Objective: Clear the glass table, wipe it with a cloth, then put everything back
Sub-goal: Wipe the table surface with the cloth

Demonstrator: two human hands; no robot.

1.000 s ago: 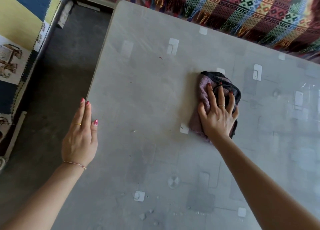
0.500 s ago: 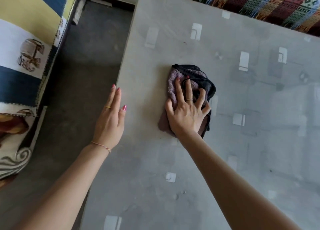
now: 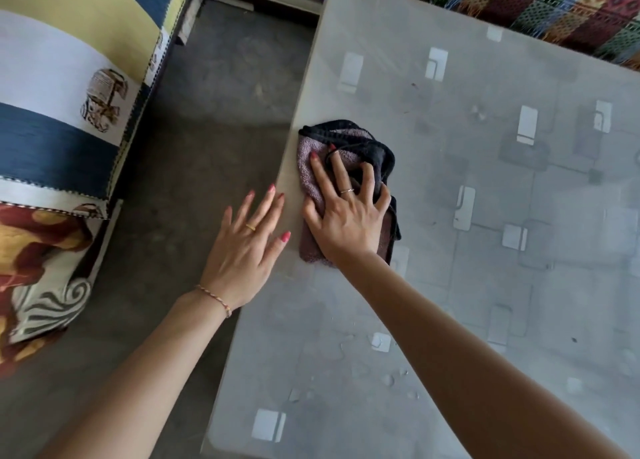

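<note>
The glass table (image 3: 485, 285) fills the right half of the view, with white squares showing through it and a few water drops near the front. A crumpled mauve cloth with a black border (image 3: 313, 153) lies at the table's left edge. My right hand (image 3: 346, 212) presses flat on the cloth, fingers spread. My left hand (image 3: 246, 247) rests with its fingers apart at the table's left rim, beside the cloth, holding nothing.
A grey concrete floor (image 3: 207, 112) runs along the table's left side. A cushioned seat in blue, white and yellow (image 3: 69, 95) stands at the far left. A multicoloured woven throw with fringe (image 3: 536, 5) lies beyond the table's far edge.
My right hand has slid the cloth leftward across the glass to the table's left edge. My left hand stays at that rim, and its fingers have spread apart.
</note>
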